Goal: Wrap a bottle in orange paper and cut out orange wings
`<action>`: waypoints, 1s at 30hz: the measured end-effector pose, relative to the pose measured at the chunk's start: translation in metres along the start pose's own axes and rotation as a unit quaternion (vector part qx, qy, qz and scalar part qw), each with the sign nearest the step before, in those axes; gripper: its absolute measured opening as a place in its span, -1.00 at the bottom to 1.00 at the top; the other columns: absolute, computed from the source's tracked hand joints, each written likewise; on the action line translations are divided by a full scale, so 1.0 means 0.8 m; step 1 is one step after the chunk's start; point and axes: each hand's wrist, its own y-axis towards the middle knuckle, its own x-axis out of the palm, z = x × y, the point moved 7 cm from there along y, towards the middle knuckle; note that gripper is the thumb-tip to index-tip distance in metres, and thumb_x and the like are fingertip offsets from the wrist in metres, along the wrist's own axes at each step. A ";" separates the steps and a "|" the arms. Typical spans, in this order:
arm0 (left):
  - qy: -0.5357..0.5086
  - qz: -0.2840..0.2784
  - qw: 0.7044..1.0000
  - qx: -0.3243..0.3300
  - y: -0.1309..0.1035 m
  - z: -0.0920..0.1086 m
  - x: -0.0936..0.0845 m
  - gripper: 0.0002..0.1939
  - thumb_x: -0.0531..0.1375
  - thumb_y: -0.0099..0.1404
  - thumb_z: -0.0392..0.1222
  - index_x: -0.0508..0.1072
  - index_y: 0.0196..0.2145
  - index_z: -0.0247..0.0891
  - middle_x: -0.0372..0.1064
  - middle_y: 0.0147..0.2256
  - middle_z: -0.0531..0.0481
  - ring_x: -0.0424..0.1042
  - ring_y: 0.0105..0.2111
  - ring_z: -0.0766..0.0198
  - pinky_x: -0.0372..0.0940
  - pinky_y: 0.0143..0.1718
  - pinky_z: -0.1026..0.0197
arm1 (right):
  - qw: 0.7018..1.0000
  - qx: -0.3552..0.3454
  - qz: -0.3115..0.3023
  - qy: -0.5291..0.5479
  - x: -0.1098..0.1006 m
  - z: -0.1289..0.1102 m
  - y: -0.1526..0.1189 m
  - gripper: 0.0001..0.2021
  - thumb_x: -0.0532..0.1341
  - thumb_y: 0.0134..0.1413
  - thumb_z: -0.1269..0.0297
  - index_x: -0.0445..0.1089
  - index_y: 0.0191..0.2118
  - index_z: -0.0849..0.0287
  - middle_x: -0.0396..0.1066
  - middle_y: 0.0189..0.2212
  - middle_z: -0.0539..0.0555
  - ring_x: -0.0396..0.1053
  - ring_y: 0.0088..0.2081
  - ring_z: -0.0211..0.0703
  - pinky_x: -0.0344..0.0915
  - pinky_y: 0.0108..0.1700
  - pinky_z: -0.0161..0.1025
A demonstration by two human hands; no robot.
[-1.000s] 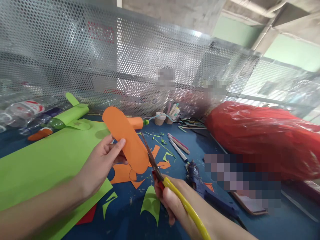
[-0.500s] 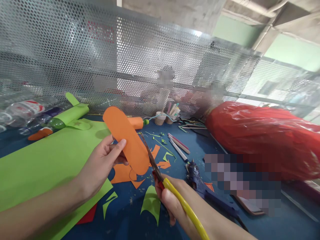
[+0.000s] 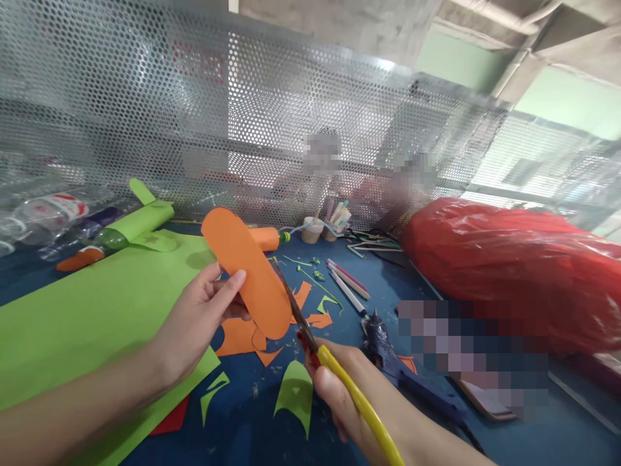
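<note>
Between thumb and fingers, my left hand (image 3: 211,304) pinches a long orange paper piece (image 3: 250,272) with rounded ends, tilted above the table. My right hand (image 3: 334,382) grips scissors (image 3: 356,398) with yellow and red handles. Their blades lie along the right edge of the orange piece and look closed or nearly so. Orange paper scraps (image 3: 237,336) lie on the blue table under the piece. A green paper cutout (image 3: 295,391) with a pointed, notched end rests left of my right hand.
A large green sheet (image 3: 97,310) covers the left side. A green paper-wrapped bottle (image 3: 145,223) and clear bottles (image 3: 48,213) lie beyond it. To the right are a glue gun (image 3: 388,349), pens (image 3: 347,291) and a red plastic bag (image 3: 509,272). Cups of sticks (image 3: 313,230) stand behind.
Almost nothing differs. The view has shifted very slightly, and both hands keep their hold on the orange paper and the scissors.
</note>
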 end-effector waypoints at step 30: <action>-0.014 -0.010 1.000 0.002 0.000 -0.001 -0.003 -0.73 0.22 0.30 -0.05 0.46 -0.08 -0.17 0.57 -0.28 0.03 0.49 -0.40 0.30 0.37 -0.41 0.31 | 0.998 0.055 0.007 0.043 -0.004 -0.002 0.003 -0.37 -0.12 0.05 -0.42 0.11 -0.47 0.15 -0.05 -0.53 -0.08 -0.10 -0.49 -0.28 -0.12 -0.54 -0.32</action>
